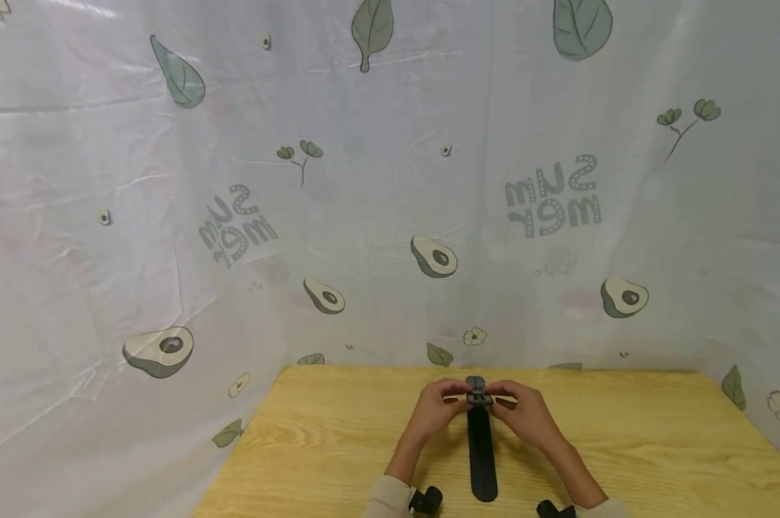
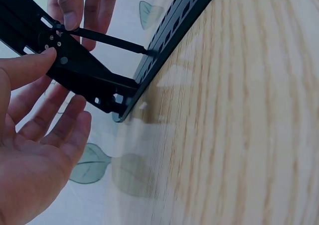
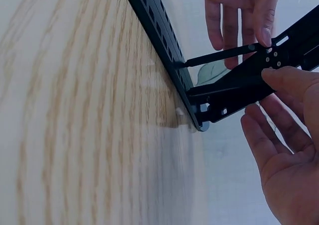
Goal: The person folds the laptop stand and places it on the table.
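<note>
A black folding stand (image 1: 482,453) lies lengthwise on the wooden table. Its long slotted base (image 2: 172,36) rests on the tabletop, and a hinged upper arm (image 2: 84,70) tilts up from one end. A thin support rod (image 3: 219,56) runs between that arm and the base. My left hand (image 1: 437,410) pinches the arm's left side near a cluster of small screws, thumb tip against the metal. From the opposite side my right hand (image 1: 527,416) pinches it at the same height, fingers spread beneath in the right wrist view.
The wood-grain table (image 1: 338,432) extends to both sides of the stand. Behind it and at the left hangs a pale curtain (image 1: 377,194) printed with leaves and avocados. A small black wrist camera (image 1: 427,500) sits by the left sleeve.
</note>
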A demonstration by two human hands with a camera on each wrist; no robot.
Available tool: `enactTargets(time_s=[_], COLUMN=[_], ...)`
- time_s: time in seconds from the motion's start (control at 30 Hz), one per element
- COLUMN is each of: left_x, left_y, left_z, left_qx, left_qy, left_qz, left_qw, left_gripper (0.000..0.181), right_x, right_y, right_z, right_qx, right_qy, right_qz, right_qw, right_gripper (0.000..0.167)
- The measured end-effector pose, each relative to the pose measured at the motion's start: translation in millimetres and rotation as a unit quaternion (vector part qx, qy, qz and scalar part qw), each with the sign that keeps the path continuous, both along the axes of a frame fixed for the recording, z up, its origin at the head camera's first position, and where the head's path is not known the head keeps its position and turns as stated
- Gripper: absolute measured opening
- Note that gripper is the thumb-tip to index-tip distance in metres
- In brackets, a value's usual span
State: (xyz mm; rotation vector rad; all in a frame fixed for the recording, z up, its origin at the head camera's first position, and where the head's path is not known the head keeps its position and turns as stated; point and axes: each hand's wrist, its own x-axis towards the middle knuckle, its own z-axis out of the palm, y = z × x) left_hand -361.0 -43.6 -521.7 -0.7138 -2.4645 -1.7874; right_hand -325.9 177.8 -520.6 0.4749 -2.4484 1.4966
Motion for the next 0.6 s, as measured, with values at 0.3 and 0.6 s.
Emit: enactTargets(time_s=[0.3, 0.6], left_x=[1.2, -0.1], left_y=[2.4, 2.2], left_z=[-4.4, -4.9], left_qx=[-0.014, -0.006], left_qy=[0.010, 0.009], left_qz=[0.014, 0.014], left_qw=[0.9998, 0.9998], left_gripper=[0.016, 0.015], right_x=[-2.5, -2.3], right_y=[-4.2, -7.3], right_z=[-4.1, -2.0], right_qx=[0.024, 0.028], right_qy=[0.010, 0.022], right_qz=[-0.034, -0.046], right_qw=[0.9991, 0.9983], right_gripper=[0.020, 0.022])
